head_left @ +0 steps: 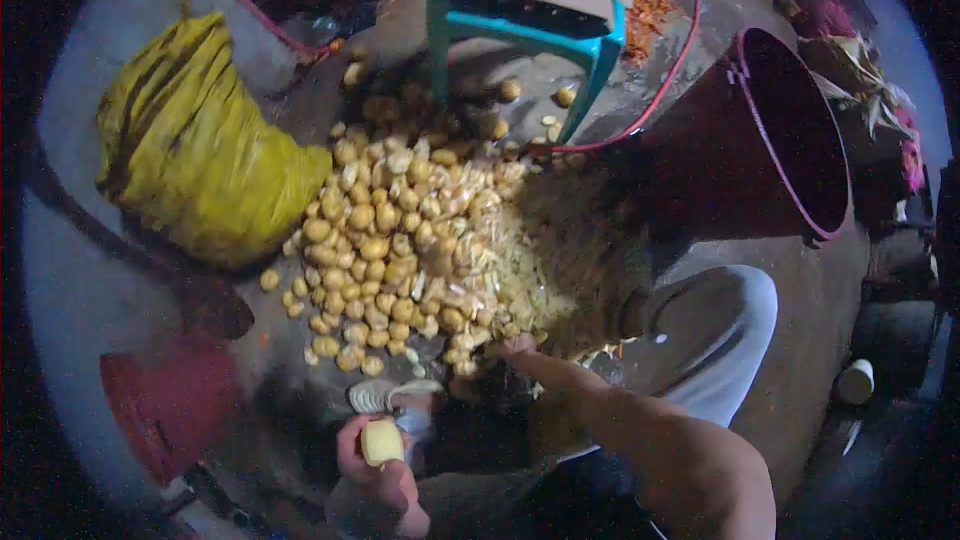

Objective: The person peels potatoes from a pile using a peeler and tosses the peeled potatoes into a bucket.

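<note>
Heap of round, tan-skinned potatoes (375, 248) sprawls over the dark floor, pale peelings (535, 260) thick along its right side, with a bulging, creased yellow sack (205, 160) leaning at its left edge. Next, the bare right forearm (640, 425), slanting forward and inward from the lower right, and its right hand (518, 345) reaches down to the near edge of the peelings; whether those fingers are spread or pinching anything, I cannot tell. Over to the left hand (372, 470), low and close to the body, fingers curled firmly round a peeled, pale-yellow, blocky potato (382, 443). And that smallest piece: long axis only slightly longer than its width, running roughly away from the body, far end towards the heap. Smooth, moist-looking, rounded at the corners, its bare face turned up!
</note>
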Demonstrator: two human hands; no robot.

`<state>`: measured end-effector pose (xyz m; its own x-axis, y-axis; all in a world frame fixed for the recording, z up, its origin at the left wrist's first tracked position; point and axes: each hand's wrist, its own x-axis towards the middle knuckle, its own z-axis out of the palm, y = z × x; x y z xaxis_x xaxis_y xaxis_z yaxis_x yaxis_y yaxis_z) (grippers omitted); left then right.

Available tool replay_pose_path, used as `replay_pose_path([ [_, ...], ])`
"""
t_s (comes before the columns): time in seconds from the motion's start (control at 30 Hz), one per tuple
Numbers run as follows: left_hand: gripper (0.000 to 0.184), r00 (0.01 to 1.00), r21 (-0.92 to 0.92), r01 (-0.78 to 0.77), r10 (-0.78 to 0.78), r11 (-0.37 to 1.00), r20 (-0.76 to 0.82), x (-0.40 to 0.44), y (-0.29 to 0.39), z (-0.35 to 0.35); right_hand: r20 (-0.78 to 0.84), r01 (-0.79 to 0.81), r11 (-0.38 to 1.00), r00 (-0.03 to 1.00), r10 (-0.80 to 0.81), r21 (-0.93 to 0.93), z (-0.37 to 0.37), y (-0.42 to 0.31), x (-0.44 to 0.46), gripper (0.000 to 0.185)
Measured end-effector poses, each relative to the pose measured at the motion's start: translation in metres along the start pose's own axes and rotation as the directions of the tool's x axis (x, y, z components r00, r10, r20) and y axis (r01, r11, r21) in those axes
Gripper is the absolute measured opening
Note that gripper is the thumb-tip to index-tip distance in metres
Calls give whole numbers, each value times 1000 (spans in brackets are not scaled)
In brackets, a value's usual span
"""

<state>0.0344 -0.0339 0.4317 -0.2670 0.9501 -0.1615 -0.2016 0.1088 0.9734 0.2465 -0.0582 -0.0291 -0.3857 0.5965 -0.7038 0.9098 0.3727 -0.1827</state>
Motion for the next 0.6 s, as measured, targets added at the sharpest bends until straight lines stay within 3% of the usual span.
replay_pose_path([
  [0.1, 71, 999, -6, -31, 32, 999, 40, 9, -2, 10, -15, -68, 992, 997, 70, 109, 4, 10, 4, 30],
  [0.23, 56, 998, -115, 53, -55, 992, -16, 6, -1, 35, -76, -120, 951, 986, 148, 286, 23, 22, 15, 33],
  [0.33, 54, 995, -120, 95, -91, 988, 36, 9, -13, 39, -20, -117, 919, 991, 135, 378, -138, 22, -102, 35],
  [0.4, 54, 993, -87, 108, -102, 990, 65, 9, -11, 48, -6, -126, 854, 989, 150, 504, -111, 43, -70, 34],
  [0.47, 54, 992, -71, 78, -70, 994, 100, 10, -16, 57, -203, 23, 881, 976, 83, 473, -191, 53, -140, 30],
  [0.53, 52, 993, -90, 63, -54, 994, 100, 10, -22, 68, -250, -25, 866, 953, 171, 499, -197, 74, -118, 28],
  [0.6, 48, 991, -118, 41, -25, 992, 130, 10, -23, 80, -455, 28, 857, 856, 245, 514, -240, 91, -159, 25],
])
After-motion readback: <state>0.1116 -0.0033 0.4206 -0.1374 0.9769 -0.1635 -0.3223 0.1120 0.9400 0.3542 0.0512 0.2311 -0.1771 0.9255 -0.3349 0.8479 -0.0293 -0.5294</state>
